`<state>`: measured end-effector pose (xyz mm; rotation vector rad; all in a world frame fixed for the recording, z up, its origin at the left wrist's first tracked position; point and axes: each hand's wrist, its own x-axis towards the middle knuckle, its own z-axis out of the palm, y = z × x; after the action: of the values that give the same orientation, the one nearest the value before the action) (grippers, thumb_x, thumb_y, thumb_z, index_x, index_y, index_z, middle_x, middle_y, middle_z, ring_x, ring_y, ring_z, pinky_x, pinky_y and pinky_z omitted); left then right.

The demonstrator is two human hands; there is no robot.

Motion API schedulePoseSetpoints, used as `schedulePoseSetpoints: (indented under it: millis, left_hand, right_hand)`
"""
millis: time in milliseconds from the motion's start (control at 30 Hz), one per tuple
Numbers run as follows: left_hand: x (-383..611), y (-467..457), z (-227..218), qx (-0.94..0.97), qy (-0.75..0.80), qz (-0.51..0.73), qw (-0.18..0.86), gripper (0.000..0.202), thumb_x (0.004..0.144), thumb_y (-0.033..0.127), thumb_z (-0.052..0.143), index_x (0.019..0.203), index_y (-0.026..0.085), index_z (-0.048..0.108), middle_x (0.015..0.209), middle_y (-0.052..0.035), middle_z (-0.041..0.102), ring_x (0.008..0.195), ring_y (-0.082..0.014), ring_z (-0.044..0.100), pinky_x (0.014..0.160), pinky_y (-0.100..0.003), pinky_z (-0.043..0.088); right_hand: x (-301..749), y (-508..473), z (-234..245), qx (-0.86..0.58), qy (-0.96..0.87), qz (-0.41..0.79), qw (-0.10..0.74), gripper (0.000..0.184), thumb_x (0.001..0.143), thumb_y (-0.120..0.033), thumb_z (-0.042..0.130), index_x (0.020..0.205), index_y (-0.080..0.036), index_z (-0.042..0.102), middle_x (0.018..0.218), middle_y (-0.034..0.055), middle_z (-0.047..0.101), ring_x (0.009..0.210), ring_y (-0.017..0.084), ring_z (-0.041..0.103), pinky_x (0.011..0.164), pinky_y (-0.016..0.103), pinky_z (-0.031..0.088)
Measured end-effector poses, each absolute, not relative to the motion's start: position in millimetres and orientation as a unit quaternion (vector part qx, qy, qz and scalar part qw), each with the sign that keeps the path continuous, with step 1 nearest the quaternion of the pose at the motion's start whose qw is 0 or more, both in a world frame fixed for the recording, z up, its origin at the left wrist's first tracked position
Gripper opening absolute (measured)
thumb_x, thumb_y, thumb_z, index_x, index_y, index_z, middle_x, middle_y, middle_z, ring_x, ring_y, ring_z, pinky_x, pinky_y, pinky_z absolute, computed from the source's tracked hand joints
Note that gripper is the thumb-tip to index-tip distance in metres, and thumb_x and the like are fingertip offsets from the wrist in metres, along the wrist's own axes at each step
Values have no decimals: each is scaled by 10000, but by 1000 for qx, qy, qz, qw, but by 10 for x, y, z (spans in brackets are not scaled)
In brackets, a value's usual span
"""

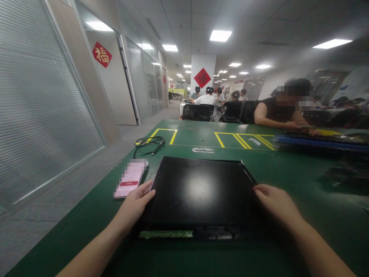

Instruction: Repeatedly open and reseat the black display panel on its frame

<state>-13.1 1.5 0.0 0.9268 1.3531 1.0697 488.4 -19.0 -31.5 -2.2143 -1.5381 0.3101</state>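
A black flat display panel (198, 192) with a glossy face lies in front of me, a light reflection at its middle. Along its near edge runs a strip of green circuit board (165, 234), and a thin dark frame strip (248, 172) stands out a little at the far right corner. My left hand (140, 198) is closed on the panel's left edge, thumb on top. At the right edge, my right hand (272, 198) pinches the rim, its other fingers mostly hidden. Just beyond my left hand lies a phone (128, 184) with a lit screen.
A coiled black cable (150, 145) lies at the left of the green table (86, 227). White strips (203, 150) and yellow tape outlines (230, 134) are beyond the panel. At the far right a person (285, 105) leans over the table near a blue-edged tray (323, 143).
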Motion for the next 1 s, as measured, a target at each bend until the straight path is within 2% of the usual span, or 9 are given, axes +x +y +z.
schedulePoseSetpoints:
  millis: [300,467,567,667,867,1000]
  left_hand:
    - [-120,0,-61,394,518,472,594,709,660,337,1086,1323,191,884,1111,-139,965,1261,-455,885,1106,-560,707]
    - [-110,-43,-6,373,513,480,606,727,671,322,1092,1354,192,880,1202,-163,956,1302,-450,868,1103,-548,707]
    - [-105,-56,23,367,517,485,602,683,670,307,1094,1316,197,903,1130,-157,961,1292,-457,867,1068,-535,716]
    - [-92,-71,44,378,514,492,593,586,675,316,1088,1232,223,930,1109,-129,963,1287,-444,865,1096,-530,702]
    - [-103,-92,16,423,520,494,554,475,724,392,1042,1162,237,949,1277,-140,939,1404,-454,803,1246,-570,611]
    - [-175,-55,-54,500,559,500,433,368,765,377,991,1113,260,973,1501,-143,862,1577,-448,671,1422,-562,413]
  right_hand:
    - [4935,-179,-386,-807,-535,124,218,454,884,-615,599,998,-342,943,1080,94,929,1037,389,865,839,463,647]
    - [5002,-154,-435,-813,-510,131,249,514,821,-667,562,978,-350,935,1044,92,930,1035,415,870,870,500,655]
    - [5092,-133,-503,-810,-502,122,277,554,773,-718,572,988,-359,936,982,89,924,972,434,870,847,523,656]
    - [5185,-105,-552,-804,-509,125,281,562,748,-768,591,965,-379,933,908,84,911,884,437,859,792,529,650]
    - [5296,-53,-605,-820,-478,144,279,567,699,-784,613,937,-385,938,957,96,919,882,447,849,813,555,647]
    - [5326,-40,-658,-818,-470,148,296,510,729,-753,596,903,-403,924,955,90,917,884,451,840,821,578,633]
